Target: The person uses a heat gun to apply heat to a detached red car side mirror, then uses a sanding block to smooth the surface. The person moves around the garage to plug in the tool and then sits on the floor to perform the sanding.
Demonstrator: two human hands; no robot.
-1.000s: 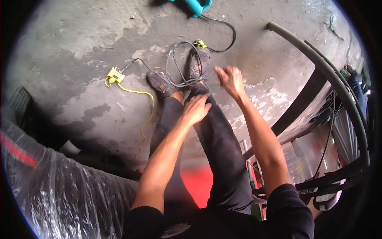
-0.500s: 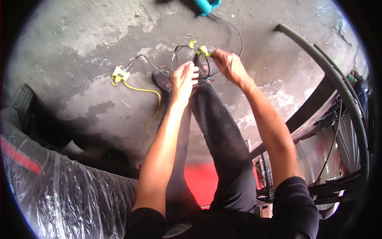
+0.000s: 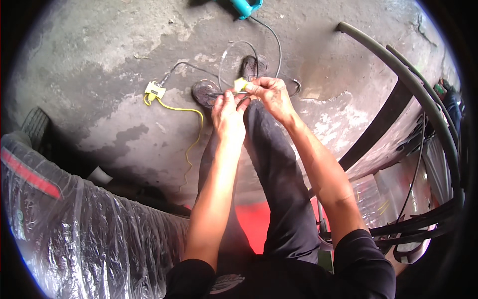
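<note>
My left hand [image 3: 229, 118] is closed, its fingertips pinching a black power cable [image 3: 280, 55] above my shoes. Close beside it, my right hand [image 3: 274, 98] pinches a strip of yellow tape [image 3: 241, 83] that sits at the cable. The fingers partly hide where tape and cable meet. The cable lies in loose loops around my shoes. One end runs to a teal power tool [image 3: 244, 7] at the far edge, while the other leads left to a yellow socket block [image 3: 155, 91] with a yellow cord [image 3: 195, 111].
Plastic-wrapped bulk [image 3: 109, 229] with a red stripe fills the lower left. Long curved dark strips [image 3: 398, 65] arc along the right. A tyre [image 3: 36, 124] stands at the far left. Something red [image 3: 251, 224] lies between my legs on the stained concrete floor [image 3: 119, 55].
My right hand has come left and nearer to me, bringing the yellow tape beside my left hand. The left hand's fingers have closed on the cable. The cable loops have shifted.
</note>
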